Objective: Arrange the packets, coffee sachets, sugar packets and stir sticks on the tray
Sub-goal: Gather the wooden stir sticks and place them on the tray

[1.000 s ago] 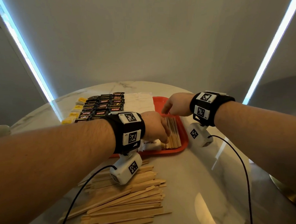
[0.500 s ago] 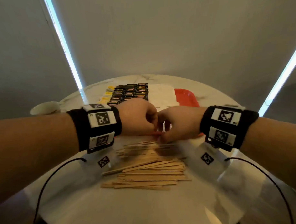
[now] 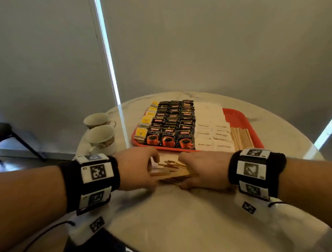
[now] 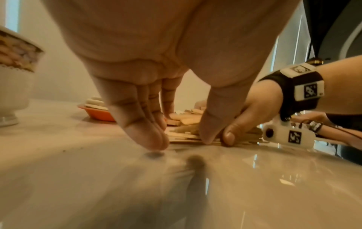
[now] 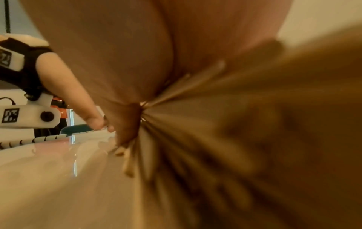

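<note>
Fingers [image 4: 149, 136] of the left hand [image 3: 136, 168] point straight down, held together, their tips at the marble table [image 3: 183, 219] against the left ends of the loose stir sticks [image 3: 172, 172]; the thumb stands apart on the near side of the pile. They press rather than clasp. The right hand [image 3: 202, 171] closes in from the opposite end — in the left wrist view its thumb and fingers curl around the right ends of the sticks. The right wrist view is blurred to streaks and confirms only wood close under the palm.

The pile lies on the table just in front of the red tray [image 3: 242, 119], between the two hands, long axis running left to right. The sticks already placed [image 3: 240, 136] lie at the tray's right end with their long axis running front to back — roughly a quarter turn from the loose pile. Judgement: the bundle needs squaring, lifting and turning before it goes forward and right, and the right hand is nearer that spot.

Coffee sachets [image 3: 169, 139] fill the tray's left-centre, yellow packets [image 3: 142, 132] the left edge, sugar packets [image 3: 212, 131] right of the sachets. Two cups [image 3: 99, 137] stand left of the tray.
</note>
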The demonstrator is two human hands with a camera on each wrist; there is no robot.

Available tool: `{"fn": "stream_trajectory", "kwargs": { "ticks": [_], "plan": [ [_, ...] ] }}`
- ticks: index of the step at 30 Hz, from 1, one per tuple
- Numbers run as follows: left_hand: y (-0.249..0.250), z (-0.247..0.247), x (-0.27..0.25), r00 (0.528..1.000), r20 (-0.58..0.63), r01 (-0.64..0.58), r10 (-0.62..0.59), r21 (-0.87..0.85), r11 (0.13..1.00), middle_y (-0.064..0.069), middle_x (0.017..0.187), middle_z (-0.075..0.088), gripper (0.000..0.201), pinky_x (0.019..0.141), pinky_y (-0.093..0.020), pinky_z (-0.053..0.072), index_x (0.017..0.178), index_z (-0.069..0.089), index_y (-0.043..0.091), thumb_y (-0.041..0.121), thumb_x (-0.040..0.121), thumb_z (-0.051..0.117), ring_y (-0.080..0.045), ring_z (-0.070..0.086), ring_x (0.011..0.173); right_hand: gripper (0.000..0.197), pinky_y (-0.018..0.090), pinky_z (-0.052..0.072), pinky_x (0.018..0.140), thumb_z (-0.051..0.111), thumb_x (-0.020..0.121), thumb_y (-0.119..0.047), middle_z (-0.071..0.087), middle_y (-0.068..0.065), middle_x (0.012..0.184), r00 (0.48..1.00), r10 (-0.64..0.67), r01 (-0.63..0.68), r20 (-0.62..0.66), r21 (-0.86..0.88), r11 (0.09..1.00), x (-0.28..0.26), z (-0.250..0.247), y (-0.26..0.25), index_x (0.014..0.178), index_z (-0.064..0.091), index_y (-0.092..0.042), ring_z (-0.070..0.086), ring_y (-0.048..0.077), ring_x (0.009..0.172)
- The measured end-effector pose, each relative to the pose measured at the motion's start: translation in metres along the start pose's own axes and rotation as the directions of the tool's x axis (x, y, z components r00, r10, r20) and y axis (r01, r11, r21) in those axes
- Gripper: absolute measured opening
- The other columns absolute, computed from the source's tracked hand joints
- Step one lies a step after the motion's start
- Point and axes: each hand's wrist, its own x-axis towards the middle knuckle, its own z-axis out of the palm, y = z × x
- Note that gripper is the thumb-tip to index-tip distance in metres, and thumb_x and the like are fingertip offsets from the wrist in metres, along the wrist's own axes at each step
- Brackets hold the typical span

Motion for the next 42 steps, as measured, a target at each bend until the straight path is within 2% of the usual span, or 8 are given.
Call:
{"fn": "stream_trajectory", "kwargs": {
  "ticks": [8,11,15,18,25,33,37,42],
  "plan": [
    [-0.013,-0.009,0.007,0.972,-0.23,-0.055,-0.042,-0.399,0.915,0.012,0.107,0.063,0.045,0.088,-0.036,0.059,0.125,0.056,0.034,0.043,0.087,0.078,-0.009,0.066,0.093,0.023,0.029,0.049,0.078,0.045,0.105,-0.048,0.063,-0.008,0.102,0.99,0.049,-0.017,-0.132,0.236,0.972,0.003,-0.013,0.009,0.119,0.053,-0.032,0.059,0.014,0.091],
    [-0.004,-0.015,0.014,0.954,-0.3,-0.181,-0.024,-0.635,0.751,0.012,0.12,0.067,0.047,0.1,-0.043,0.056,0.131,0.057,0.035,0.05,0.09,0.074,-0.011,0.066,0.107,0.019,0.031,0.053,0.082,0.045,0.106,-0.045,0.065,-0.008,0.099,0.979,0.079,-0.013,-0.188,0.328,0.945,0.003,-0.021,0.012,0.118,0.055,-0.034,0.062,0.012,0.091],
    [0.021,-0.028,0.029,0.908,-0.416,-0.326,-0.051,-0.778,0.537,0.006,0.114,0.072,0.014,0.103,-0.053,0.054,0.118,0.062,0.04,0.043,0.105,0.056,-0.021,0.069,0.109,0.008,0.034,0.056,0.08,0.047,0.105,-0.037,0.067,-0.006,0.093,0.952,0.129,0.016,-0.278,0.467,0.884,0.004,-0.035,0.015,0.105,0.055,-0.036,0.064,0.013,0.083],
    [0.034,-0.038,0.046,0.862,-0.5,-0.425,-0.086,-0.804,0.417,0.002,0.11,0.074,0.04,0.098,-0.056,0.056,0.14,0.054,0.036,0.047,0.102,0.056,-0.026,0.072,0.106,0.012,0.041,0.059,0.08,0.049,0.104,-0.043,0.07,-0.001,0.094,0.938,0.145,0.063,-0.316,0.564,0.823,0.005,-0.042,0.016,0.109,0.055,-0.034,0.068,0.019,0.084],
    [0.047,-0.063,0.077,0.755,-0.656,-0.568,-0.01,-0.661,0.491,0.007,0.114,0.075,0.031,0.089,-0.042,0.063,0.133,0.061,0.03,0.02,0.103,0.062,-0.012,0.075,0.098,0.025,0.038,0.064,0.068,0.063,0.096,-0.046,0.075,0.005,0.081,0.928,0.143,0.155,-0.345,0.704,0.693,0.008,-0.059,0.032,0.112,0.052,-0.031,0.074,0.02,0.066],
    [0.055,-0.082,0.104,0.74,-0.657,-0.605,0.147,-0.553,0.573,0.006,0.116,0.075,0.032,0.091,-0.036,0.062,0.129,0.067,0.019,0.017,0.097,0.071,-0.009,0.074,0.101,0.015,0.034,0.053,0.053,0.061,0.101,-0.021,0.06,0.006,0.064,0.91,0.165,0.278,-0.381,0.854,0.44,0.034,-0.062,0.05,0.097,0.062,-0.006,0.054,0.025,0.053],
    [0.06,-0.093,0.122,0.793,-0.609,-0.596,0.03,-0.764,0.249,-0.003,0.123,0.073,0.04,0.086,-0.036,0.061,0.134,0.063,0.016,0.042,0.103,0.057,-0.018,0.074,0.104,0.015,0.031,0.046,0.048,0.074,0.09,-0.033,0.051,0.002,0.058,0.83,0.169,0.47,-0.531,0.83,0.299,0.044,-0.076,0.063,0.093,0.072,-0.019,0.046,0.023,0.049],
    [0.051,-0.08,0.152,0.96,-0.261,-0.247,0.103,-0.96,-0.133,-0.016,0.129,0.072,0.082,0.11,-0.059,0.048,0.136,0.062,0.011,0.077,0.098,0.032,-0.037,0.07,0.118,0.027,0.028,0.041,0.048,0.068,0.086,-0.035,0.042,0.0,0.054,0.621,0.242,0.767,-0.745,0.642,0.007,0.044,-0.117,0.071,0.073,0.055,-0.016,0.042,0.018,0.045]
  ]
}}
